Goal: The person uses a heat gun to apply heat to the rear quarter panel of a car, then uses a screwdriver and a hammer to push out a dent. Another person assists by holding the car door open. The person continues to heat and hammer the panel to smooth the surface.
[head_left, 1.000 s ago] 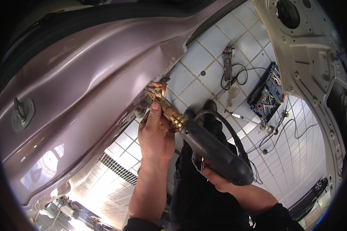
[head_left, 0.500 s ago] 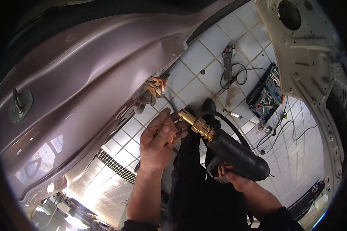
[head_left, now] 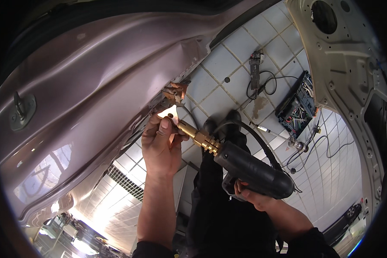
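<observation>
My right hand [head_left: 250,195] is wrapped round the grip of a black spot-welding gun [head_left: 253,170] with a ribbed brass nozzle [head_left: 200,138], which points up and left. The nozzle's tip lies at my left hand's fingers. In my left hand [head_left: 159,142], thumb and fingers pinch a small copper-coloured metal plate [head_left: 169,113], brightly lit, with a dark hole in it. That plate is close to the lower edge of a pinkish-mauve car body panel [head_left: 116,99]; whether it touches the edge I cannot tell. Bent orange-copper pieces [head_left: 176,92] sit along this edge.
On the tiled floor [head_left: 219,101] lie an angle grinder [head_left: 254,71] with a looped cord and a black tray [head_left: 284,112] of tools. A rod-like tool with a metal weight [head_left: 297,145] is near the tray. A bare metal panel [head_left: 344,69] stands at right.
Both hands have shifted left, bringing the welding gun with them. My left hand has raised the plate toward the panel's lower edge, and the plate is now brightly lit.
</observation>
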`<state>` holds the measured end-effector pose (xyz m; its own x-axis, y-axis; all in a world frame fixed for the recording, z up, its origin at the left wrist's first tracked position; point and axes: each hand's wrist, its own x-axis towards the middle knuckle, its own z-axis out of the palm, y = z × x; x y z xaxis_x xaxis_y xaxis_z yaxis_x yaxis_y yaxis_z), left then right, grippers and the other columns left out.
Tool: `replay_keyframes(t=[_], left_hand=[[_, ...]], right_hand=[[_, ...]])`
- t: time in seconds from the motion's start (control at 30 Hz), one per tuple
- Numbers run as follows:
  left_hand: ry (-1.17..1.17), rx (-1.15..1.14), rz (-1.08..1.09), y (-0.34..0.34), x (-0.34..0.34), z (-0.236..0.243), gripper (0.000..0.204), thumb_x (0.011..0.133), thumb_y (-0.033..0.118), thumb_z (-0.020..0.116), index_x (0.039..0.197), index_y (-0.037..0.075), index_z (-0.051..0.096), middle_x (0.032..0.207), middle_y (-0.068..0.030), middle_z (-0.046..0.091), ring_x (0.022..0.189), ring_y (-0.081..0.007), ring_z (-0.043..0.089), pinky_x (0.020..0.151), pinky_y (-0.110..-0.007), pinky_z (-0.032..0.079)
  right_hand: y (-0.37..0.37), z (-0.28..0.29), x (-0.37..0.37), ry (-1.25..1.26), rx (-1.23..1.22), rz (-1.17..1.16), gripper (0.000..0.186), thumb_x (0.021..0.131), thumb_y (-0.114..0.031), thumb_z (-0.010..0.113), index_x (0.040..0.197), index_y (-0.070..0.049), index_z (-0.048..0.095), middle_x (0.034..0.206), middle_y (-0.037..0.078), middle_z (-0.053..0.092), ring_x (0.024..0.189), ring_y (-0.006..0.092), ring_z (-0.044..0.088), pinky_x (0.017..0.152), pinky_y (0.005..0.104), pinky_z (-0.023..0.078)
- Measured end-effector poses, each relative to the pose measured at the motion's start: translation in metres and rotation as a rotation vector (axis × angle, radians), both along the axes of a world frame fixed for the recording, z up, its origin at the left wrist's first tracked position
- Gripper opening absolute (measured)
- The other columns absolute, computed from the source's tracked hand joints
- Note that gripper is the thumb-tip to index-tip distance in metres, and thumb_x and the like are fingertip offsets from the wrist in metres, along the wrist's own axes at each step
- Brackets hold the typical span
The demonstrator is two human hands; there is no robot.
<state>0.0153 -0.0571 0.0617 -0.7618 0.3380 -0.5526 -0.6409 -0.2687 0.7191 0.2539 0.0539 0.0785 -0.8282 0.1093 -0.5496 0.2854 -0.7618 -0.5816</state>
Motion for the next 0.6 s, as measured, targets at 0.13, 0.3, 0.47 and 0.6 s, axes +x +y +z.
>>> replay_keyframes(t=[0.13,0.3,0.47,0.6], left_hand=[[0.030,0.104,-0.064,-0.005,-0.004,-0.003,0.020,0.092,0.020,0.058,0.105,0.004,0.060,0.081,-0.0047,0.064,0.070,-0.0152,0.062,0.064,-0.029,0.052],[0.031,0.129,-0.095,-0.004,-0.006,-0.005,0.018,0.092,0.017,0.058,0.106,0.006,0.060,0.086,-0.0036,0.063,0.075,-0.0134,0.060,0.071,-0.030,0.052],[0.057,0.162,-0.104,-0.007,-0.010,-0.009,0.018,0.092,0.015,0.057,0.107,0.006,0.060,0.096,-0.0036,0.062,0.080,-0.0132,0.059,0.075,-0.032,0.052],[0.087,0.025,-0.058,0.001,-0.007,-0.010,0.018,0.093,0.016,0.056,0.106,0.006,0.060,0.103,-0.0038,0.061,0.082,-0.0139,0.058,0.074,-0.032,0.052]], right_hand=[[-0.003,0.001,-0.004,0.003,-0.064,-0.057,0.026,0.080,-0.001,0.065,0.102,-0.008,0.053,0.089,0.006,0.054,0.078,0.0171,0.052,0.070,0.0341,0.044],[-0.005,-0.001,-0.010,0.047,-0.026,-0.084,0.025,0.080,-0.003,0.066,0.102,-0.009,0.055,0.091,0.005,0.055,0.079,0.0176,0.053,0.070,0.0343,0.045],[-0.008,-0.002,-0.005,-0.027,-0.109,-0.048,0.025,0.080,-0.003,0.065,0.103,-0.009,0.055,0.094,0.005,0.055,0.080,0.0176,0.054,0.071,0.0356,0.046],[-0.009,0.004,-0.019,-0.047,-0.074,-0.076,0.026,0.079,0.002,0.060,0.103,-0.008,0.055,0.096,0.006,0.054,0.079,0.0172,0.055,0.071,0.0367,0.047]])
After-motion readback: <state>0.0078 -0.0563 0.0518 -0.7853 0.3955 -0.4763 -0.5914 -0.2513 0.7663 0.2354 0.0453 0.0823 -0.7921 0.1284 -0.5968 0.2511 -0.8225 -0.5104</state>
